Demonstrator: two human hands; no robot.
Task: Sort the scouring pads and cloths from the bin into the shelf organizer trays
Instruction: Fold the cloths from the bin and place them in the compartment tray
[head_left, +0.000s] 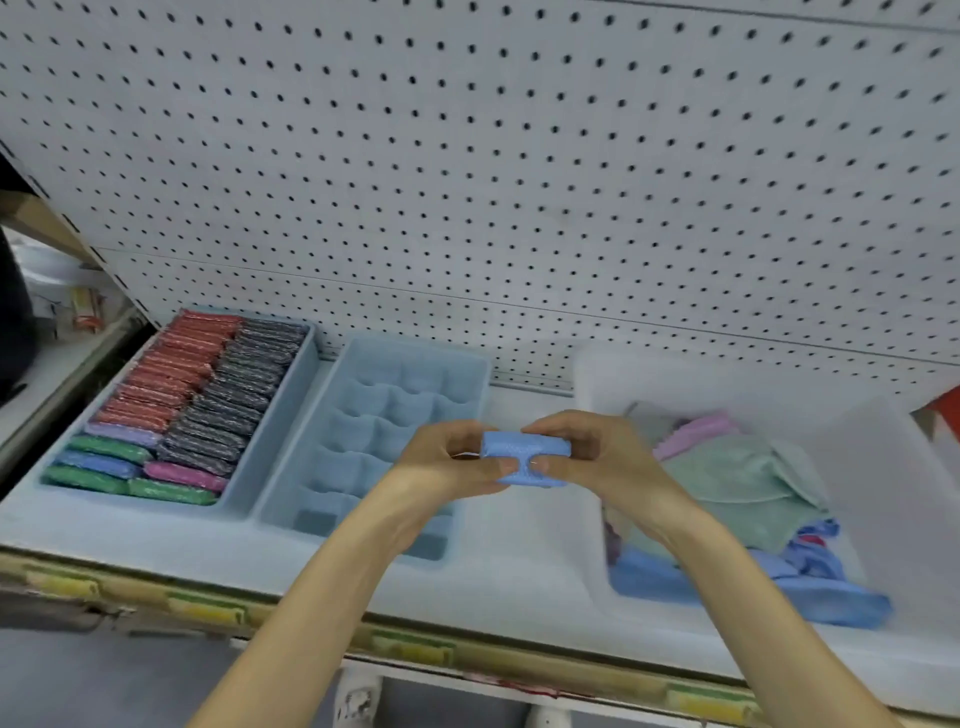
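A small folded blue cloth (524, 451) is held between both hands above the shelf, in front of the divided tray. My left hand (447, 460) pinches its left end and my right hand (592, 452) pinches its right end. The light-blue divided tray (363, 364) has several small compartments with nothing visible in them. To its left, another light-blue tray (304, 364) holds rows of red, dark grey, green, blue and pink scouring pads (171, 384). At the right, the clear plastic bin (883, 467) holds green, pink and blue cloths (737, 478).
A white pegboard (519, 156) rises behind the shelf. The shelf's front edge (415, 649) carries yellow price labels. A red object (948, 410) shows at the far right edge. Cluttered items lie on another shelf at the far left.
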